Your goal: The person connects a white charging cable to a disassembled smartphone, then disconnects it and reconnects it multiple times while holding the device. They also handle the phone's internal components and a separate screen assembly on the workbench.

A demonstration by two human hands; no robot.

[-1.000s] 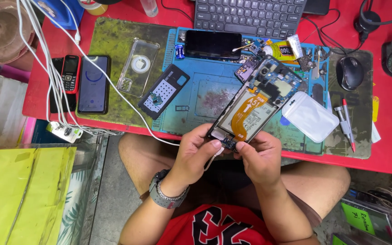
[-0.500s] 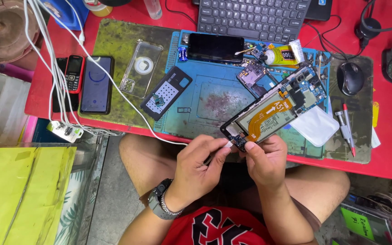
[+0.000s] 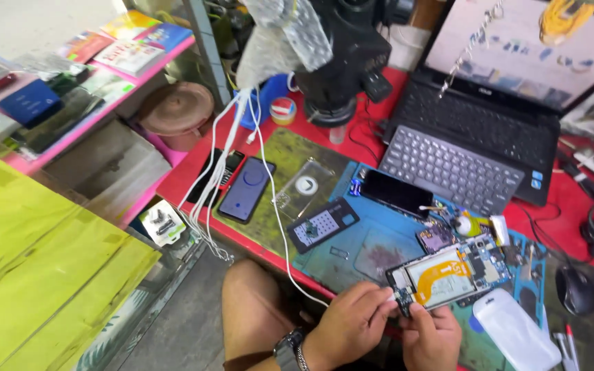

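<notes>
An opened smartphone (image 3: 448, 276) with its back off, showing a circuit board and an orange flex cable, is held at its lower end by both hands over the blue repair mat (image 3: 386, 251). My left hand (image 3: 352, 324), with a wristwatch, pinches the phone's bottom edge where a white cable (image 3: 280, 227) reaches it. From the right, my right hand (image 3: 431, 336) grips the same end.
A laptop (image 3: 482, 130) stands open at the back on the red table (image 3: 558, 206). A dark phone (image 3: 245, 190), a clear case (image 3: 304, 187), a keypad phone (image 3: 322, 224), a black screen (image 3: 397, 192), a white back cover (image 3: 513, 333) and a mouse (image 3: 575, 290) lie about. Yellow boards (image 3: 36, 268) sit left.
The camera has lifted and swung left, so the laptop screen, shelves and yellow boards now show. Both hands still hold the phone's lower end, now lying flatter.
</notes>
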